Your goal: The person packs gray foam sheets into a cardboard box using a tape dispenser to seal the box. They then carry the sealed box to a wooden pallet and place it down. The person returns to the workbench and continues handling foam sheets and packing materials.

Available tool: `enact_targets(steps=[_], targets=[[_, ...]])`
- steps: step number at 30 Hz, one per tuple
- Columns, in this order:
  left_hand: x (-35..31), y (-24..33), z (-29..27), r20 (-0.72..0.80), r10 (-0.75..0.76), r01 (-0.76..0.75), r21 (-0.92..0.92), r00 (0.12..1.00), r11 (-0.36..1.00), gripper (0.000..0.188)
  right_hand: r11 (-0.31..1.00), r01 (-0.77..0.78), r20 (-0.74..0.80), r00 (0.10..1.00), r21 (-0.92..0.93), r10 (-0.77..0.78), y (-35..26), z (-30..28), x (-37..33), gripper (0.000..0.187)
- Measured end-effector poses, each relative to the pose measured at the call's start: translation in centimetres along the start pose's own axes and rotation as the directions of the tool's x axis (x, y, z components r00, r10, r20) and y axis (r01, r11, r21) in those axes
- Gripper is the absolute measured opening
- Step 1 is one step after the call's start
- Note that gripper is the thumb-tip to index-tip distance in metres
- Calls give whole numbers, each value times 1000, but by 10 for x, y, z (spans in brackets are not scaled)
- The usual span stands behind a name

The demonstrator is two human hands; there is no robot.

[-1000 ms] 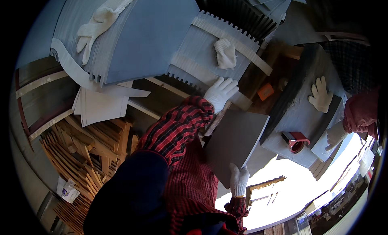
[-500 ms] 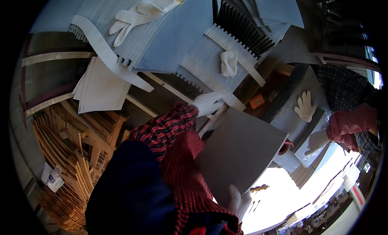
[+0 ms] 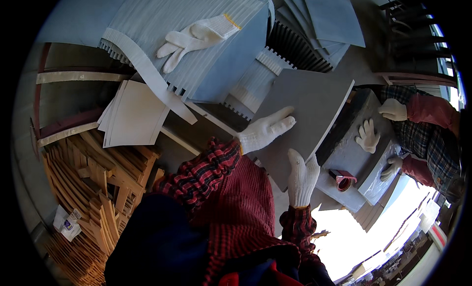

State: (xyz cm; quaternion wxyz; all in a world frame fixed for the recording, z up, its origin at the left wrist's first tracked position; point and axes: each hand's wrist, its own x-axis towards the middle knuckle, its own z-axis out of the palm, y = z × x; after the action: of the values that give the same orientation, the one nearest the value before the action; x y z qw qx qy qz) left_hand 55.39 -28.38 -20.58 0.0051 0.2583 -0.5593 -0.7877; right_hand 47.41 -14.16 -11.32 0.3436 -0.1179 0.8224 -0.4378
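Observation:
A smooth grey rectangular panel [image 3: 307, 101] slants in front of me. My left hand [image 3: 268, 130], in a white knitted glove, lies over its left part, fingers stretched flat against the face. At the near lower edge my right hand [image 3: 303, 179], gloved alike, grips the panel, its thumb up on the near side and its other fingers mostly hidden. Beyond the panel is a stack of grey ridged strips [image 3: 147, 30] with a loose white glove [image 3: 199, 39] on top. A notched grey piece [image 3: 253, 87] is partly covered by the panel.
At right, a co-worker's gloved hands [image 3: 392, 110] are by a plastic-wrapped grey stack [image 3: 339, 138] bearing a spare glove [image 3: 368, 136] and a red tape dispenser [image 3: 342, 180]. Wooden offcuts [image 3: 98, 173] fill the lower left, below white sheets [image 3: 135, 111]. More grey sheets [image 3: 334, 15] lie far off.
The panel has risen and moved away from me, up and right. My left hand has come from the wooden rail onto its face; my right hand moved up with its edge. A co-worker's hand lifted.

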Motion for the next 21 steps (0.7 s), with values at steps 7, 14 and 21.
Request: enact_targets(steps=[7,14,21], targets=[[43,64,-30,-59,-25,31,116,998,993,82,944,118,51,993,-309,-108,-3,58,57,43],[58,83,-39,-428,12,234,518,904,823,77,931,363,495,800,51,-339,25,43,81,65],[60,91,-65,-518,175,177,560,838,809,51,657,489,200,861,-574,-467,137,78,216,65]])
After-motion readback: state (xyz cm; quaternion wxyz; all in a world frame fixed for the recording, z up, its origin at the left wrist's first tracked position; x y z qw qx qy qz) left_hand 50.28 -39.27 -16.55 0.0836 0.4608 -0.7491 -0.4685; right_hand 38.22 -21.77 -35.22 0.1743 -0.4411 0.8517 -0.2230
